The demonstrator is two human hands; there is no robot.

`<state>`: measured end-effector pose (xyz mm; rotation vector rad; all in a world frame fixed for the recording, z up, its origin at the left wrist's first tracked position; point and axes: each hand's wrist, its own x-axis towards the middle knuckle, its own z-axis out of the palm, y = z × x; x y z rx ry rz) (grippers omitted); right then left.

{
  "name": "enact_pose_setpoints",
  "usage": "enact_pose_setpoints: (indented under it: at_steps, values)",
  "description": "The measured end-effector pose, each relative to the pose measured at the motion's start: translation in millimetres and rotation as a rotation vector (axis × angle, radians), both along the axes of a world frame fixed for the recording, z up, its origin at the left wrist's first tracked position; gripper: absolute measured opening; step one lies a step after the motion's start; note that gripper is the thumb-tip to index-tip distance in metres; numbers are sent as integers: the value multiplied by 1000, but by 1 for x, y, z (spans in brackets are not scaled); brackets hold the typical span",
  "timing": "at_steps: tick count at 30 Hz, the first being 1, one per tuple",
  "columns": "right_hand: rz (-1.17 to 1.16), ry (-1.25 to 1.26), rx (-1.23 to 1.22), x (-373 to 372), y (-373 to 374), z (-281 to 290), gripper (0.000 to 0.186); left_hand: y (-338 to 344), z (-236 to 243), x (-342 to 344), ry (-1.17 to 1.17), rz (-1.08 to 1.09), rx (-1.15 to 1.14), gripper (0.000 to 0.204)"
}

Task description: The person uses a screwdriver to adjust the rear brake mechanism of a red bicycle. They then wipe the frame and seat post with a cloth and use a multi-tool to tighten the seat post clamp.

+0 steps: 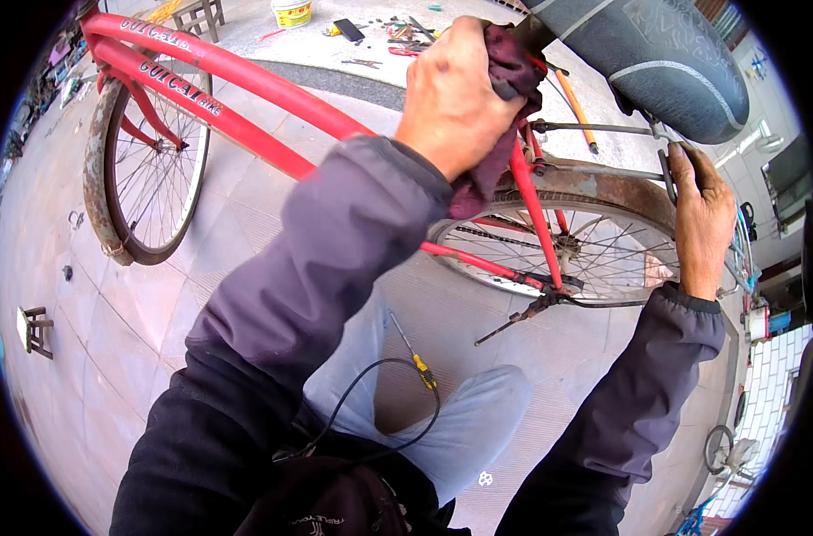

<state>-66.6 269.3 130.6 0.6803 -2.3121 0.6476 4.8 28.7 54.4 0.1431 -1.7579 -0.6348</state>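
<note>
My left hand [460, 98] is closed on a bunched maroon cloth [482, 183] around the seat post of a red bicycle [237, 134], just left of the black saddle [670, 67]. My right hand [697, 205] grips the metal rear rack [621, 172] below the saddle, above the rusty rear fender [643, 192] and spoked wheel. A yellow-handled screwdriver [423, 366] lies by my jeans with a black cable looping near it. A kickstand-like rod [505, 329] juts below the rear hub.
A grey work surface [308, 27] behind the bicycle holds scattered tools, a bucket [291, 13] and an orange-handled tool [576, 112]. A small wooden stool [33, 332] stands left on the tiled floor [121, 330]. Another bicycle [719, 447] is at right, near a white brick wall.
</note>
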Motion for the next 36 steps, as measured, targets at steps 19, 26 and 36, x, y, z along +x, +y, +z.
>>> enact_pose_setpoints:
  at_steps: [19,26,36]
  values:
    - [-49,6,15,0,-4,2,36,10,-8,-22,108,107,14,45]
    - [-55,11,40,4,-5,1,39,-50,16,-7,-262,-679,-21,38]
    - [-47,12,21,-4,-2,-1,39,-33,-30,4,-70,-482,214,43]
